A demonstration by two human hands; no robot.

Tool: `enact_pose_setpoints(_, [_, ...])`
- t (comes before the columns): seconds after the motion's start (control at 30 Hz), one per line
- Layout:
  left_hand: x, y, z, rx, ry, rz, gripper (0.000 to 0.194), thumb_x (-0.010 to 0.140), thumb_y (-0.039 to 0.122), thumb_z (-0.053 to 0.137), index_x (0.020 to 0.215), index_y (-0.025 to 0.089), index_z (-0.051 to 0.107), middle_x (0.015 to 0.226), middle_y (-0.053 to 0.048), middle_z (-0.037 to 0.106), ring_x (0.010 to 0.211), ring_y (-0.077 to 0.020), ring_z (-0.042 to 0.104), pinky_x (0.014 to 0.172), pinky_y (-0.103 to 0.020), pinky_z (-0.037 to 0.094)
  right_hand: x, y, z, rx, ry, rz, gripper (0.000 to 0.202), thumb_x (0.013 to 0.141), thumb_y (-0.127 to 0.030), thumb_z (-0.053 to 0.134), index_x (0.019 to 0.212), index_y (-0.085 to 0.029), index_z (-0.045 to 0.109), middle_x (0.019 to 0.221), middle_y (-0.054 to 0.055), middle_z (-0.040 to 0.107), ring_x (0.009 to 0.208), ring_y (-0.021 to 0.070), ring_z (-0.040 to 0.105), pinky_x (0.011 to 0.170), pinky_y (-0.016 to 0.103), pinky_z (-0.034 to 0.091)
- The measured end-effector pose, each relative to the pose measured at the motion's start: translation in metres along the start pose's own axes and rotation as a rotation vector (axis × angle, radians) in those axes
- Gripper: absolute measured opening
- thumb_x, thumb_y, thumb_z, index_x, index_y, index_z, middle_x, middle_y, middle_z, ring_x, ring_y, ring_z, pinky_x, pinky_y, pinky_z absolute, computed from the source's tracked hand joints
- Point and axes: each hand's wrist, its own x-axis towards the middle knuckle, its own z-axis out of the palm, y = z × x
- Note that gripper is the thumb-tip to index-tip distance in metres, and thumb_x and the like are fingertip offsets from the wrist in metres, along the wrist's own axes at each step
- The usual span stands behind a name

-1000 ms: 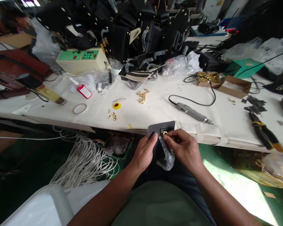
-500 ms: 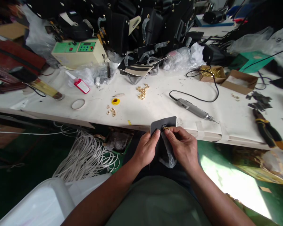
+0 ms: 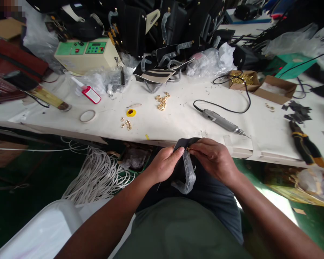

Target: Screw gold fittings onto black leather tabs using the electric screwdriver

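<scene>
My left hand [image 3: 166, 163] grips a dark leather bag piece [image 3: 181, 143] near the table's front edge, thumb on top. My right hand [image 3: 214, 158] is closed in a pinch on a small gold metal fitting [image 3: 188, 148] at that piece. A plastic-wrapped handle [image 3: 188, 172] hangs curved from the piece, below the fitting and over my lap. The fingertips partly hide the fitting, so its exact shape does not show. On the table beyond are a pile of gold fittings [image 3: 162, 101] and a smaller group of gold rings [image 3: 127, 124].
An electric screwdriver [image 3: 223, 121] lies right of centre, its cable looping back. Pliers [image 3: 305, 144] are at the far right. A red-and-white glue bottle [image 3: 91, 95], yellow tape roll [image 3: 131, 112] and control box [image 3: 86, 55] stand left. Black bags [image 3: 175, 28] crowd the back.
The leather piece has tilted flatter and the wrapped handle has swung left. My right hand has turned over at the fitting, its back now facing up. The view has shifted slightly.
</scene>
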Motion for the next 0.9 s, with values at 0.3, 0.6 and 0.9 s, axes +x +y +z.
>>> enact_pose_setpoints(0.3, [0.006, -0.007, 0.001, -0.252, -0.029, -0.119, 0.047, 0.095, 0.06, 0.069, 0.102, 0.015, 0.082, 0.099, -0.007, 0.081, 0.097, -0.0283, 0.072, 0.094, -0.034, 0.052, 0.02, 0.008, -0.021, 0.095, -0.192, -0.009, 0.021, 0.102, -0.038, 0.065, 0.098, -0.025, 0.081, 0.087, 0.004, 0.073, 0.078, 0.0175, 0.066, 0.07, 0.03, 0.05])
enact_pose_setpoints(0.6, [0.006, -0.004, 0.01, -0.568, -0.028, -0.178, 0.045, 0.091, 0.051, 0.078, 0.118, 0.015, 0.081, 0.117, -0.012, 0.082, 0.115, -0.0329, 0.074, 0.112, -0.044, 0.05, 0.008, 0.005, -0.004, 0.311, 0.235, 0.343, 0.037, 0.09, -0.055, 0.077, 0.106, -0.022, 0.079, 0.085, 0.003, 0.072, 0.073, 0.017, 0.062, 0.069, 0.032, 0.053])
enact_pose_setpoints(0.9, [0.023, 0.009, 0.009, -0.78, 0.24, -0.332, 0.045, 0.085, 0.048, 0.083, 0.119, 0.018, 0.079, 0.12, -0.01, 0.081, 0.126, -0.0356, 0.07, 0.113, -0.048, 0.053, -0.024, 0.002, 0.006, 0.653, 0.163, 0.668, 0.046, 0.084, -0.062, 0.08, 0.076, -0.02, 0.067, 0.065, -0.002, 0.059, 0.058, 0.0128, 0.049, 0.053, 0.027, 0.041])
